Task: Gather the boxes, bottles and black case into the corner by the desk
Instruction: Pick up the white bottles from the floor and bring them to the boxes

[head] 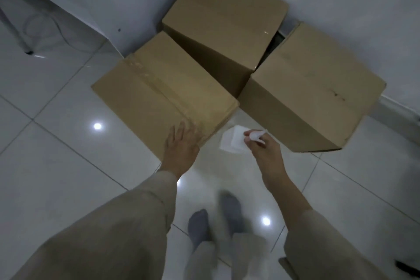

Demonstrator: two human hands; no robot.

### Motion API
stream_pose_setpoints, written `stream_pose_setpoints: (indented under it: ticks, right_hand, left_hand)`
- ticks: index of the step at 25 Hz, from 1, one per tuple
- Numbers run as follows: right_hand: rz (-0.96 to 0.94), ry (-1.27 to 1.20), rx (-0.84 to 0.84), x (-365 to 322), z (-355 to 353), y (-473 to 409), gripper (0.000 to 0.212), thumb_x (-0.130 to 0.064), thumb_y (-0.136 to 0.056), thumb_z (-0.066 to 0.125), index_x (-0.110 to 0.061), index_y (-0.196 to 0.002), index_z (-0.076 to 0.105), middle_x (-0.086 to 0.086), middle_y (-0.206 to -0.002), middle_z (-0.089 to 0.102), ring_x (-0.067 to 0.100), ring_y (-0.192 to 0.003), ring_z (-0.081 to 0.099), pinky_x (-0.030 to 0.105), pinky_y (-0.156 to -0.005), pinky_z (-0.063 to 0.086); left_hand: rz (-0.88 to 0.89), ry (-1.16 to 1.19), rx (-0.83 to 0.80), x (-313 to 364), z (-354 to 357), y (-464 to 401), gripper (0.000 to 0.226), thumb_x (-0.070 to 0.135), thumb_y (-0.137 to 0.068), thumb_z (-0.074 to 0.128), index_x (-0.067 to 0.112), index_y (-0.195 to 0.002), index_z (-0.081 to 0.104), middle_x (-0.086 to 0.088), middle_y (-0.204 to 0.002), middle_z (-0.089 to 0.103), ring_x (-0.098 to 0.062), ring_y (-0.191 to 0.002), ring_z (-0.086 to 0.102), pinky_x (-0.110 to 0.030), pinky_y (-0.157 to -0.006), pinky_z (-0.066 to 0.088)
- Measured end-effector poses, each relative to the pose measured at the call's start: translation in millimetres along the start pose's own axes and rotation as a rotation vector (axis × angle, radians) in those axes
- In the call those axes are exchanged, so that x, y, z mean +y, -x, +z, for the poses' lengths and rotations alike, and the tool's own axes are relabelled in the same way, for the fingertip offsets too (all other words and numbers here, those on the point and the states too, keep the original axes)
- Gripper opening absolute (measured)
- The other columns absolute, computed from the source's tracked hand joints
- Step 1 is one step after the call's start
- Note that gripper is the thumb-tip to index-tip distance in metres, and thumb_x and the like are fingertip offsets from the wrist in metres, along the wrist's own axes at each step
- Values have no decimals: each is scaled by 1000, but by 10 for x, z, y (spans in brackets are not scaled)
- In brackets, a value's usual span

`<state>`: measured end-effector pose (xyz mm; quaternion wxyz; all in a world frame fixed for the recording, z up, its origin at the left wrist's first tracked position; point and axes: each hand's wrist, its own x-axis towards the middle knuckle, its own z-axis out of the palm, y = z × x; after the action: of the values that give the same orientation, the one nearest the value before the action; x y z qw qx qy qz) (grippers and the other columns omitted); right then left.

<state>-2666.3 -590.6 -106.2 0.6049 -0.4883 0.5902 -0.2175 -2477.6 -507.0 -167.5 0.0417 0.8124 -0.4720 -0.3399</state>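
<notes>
Three brown cardboard boxes stand together on the tiled floor by the white wall. The near left box has tape along its top seam. A taller box is in the corner behind it, and a third box sits to the right. My left hand rests flat, fingers apart, on the near corner of the left box. My right hand pinches the neck of a white plastic bottle, which hangs just above the floor in the gap between the left and right boxes.
A white desk panel stands at the upper left beside the corner box, with a thin chair leg and a cable on the floor further left. My feet in grey socks are below. A dark object lies at the right edge.
</notes>
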Motion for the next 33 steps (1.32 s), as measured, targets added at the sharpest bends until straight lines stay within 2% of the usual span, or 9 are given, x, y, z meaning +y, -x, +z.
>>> stream_pose_setpoints:
  ticks: [3,7,12,16,21,24,28,31,33]
  right_hand:
    - [71,-14,-36,114,171,-426,9,-6,-87,58,-6,-95,62,7,-103,60,14,-93,56,19,-79,45]
    - [141,32,-67,446,307,-948,20,-4,-84,62,-23,-77,59,12,-111,60,30,-110,55,41,-98,42]
    - [281,93,-81,807,370,-1378,10,-13,-85,62,-12,-95,63,12,-103,61,22,-93,56,28,-80,45]
    - [409,138,-116,1005,472,-1563,26,-17,-89,55,-6,-112,61,13,-109,58,27,-104,54,40,-97,42]
    - [461,149,-148,1075,561,-1684,30,-5,-93,47,0,-121,55,16,-113,52,30,-101,52,32,-84,42]
    - [526,70,-104,1014,519,-1649,48,-4,-93,47,-2,-140,34,16,-143,38,33,-128,43,35,-99,41]
    - [428,213,-32,789,411,-1378,56,-6,-92,48,-9,-144,26,15,-150,28,34,-130,38,40,-104,38]
    - [259,343,1,506,465,-1022,50,-1,-89,47,-6,-138,35,18,-141,38,34,-123,43,33,-92,37]
    - [145,357,-66,272,619,-756,45,3,-88,46,-5,-132,41,19,-134,42,33,-120,44,35,-94,37]
  left_hand:
    - [-43,-17,-53,63,-16,-404,62,48,-88,16,32,-147,5,-1,-159,3,-35,-145,1,-55,-114,13]
    - [-120,55,-190,-90,112,-640,50,31,-98,35,24,-146,21,-9,-157,13,-35,-144,10,-55,-114,18]
    - [-226,-45,-250,-111,356,-818,61,54,-89,34,41,-144,10,8,-157,-15,-45,-139,-23,-71,-106,10]
    - [-226,-27,-204,-185,509,-837,70,66,-81,24,42,-144,4,10,-157,-17,-41,-140,-24,-74,-104,9]
    - [-251,20,-154,-120,448,-828,69,55,-88,39,40,-146,4,9,-158,-15,-43,-139,-24,-72,-105,8]
    - [-189,95,-102,-125,393,-809,63,48,-92,39,31,-147,15,-1,-160,-5,-36,-144,-11,-66,-112,1]
    - [-24,354,91,-120,104,-518,37,19,-94,38,10,-125,56,-17,-141,46,-38,-134,38,-55,-106,34]
    - [-199,545,18,-273,-74,-21,43,30,-89,47,3,-123,53,-21,-139,47,-16,-121,54,-21,-98,40]
    - [-341,617,51,-366,-159,381,53,42,-84,43,9,-123,56,-15,-140,46,-21,-126,48,-21,-102,32]
